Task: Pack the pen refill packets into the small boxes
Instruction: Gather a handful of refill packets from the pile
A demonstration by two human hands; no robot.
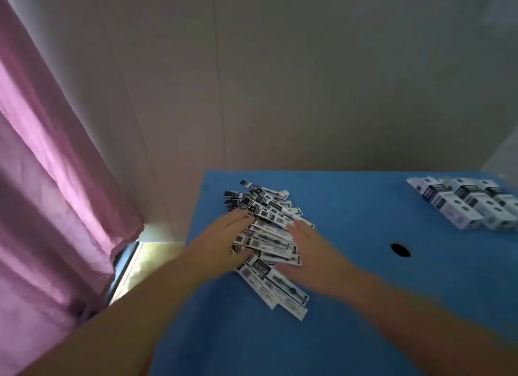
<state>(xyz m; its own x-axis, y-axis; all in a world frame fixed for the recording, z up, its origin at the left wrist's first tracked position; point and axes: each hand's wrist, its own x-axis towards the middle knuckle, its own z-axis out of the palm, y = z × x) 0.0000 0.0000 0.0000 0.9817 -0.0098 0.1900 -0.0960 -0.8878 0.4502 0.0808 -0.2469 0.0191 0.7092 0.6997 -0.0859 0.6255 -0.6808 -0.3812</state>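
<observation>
- A loose heap of packets [266, 235] lies on the blue table [350, 213], toward its left edge.
- The left hand [224, 238] rests on the heap's left side, fingers [238, 216] pressed together and flat on the packets, gripping nothing.
- The right hand [311, 252] lies against the heap's right side, fingers [297, 227] together and flat, touching the packets.
- The boxes [465, 204] stand in a cluster well right of the heap, at the table's far right.
- A dark hole [400, 249] in the table sits between heap and boxes.
- A pink curtain [50, 179] hangs left of the heap, off the table.
</observation>
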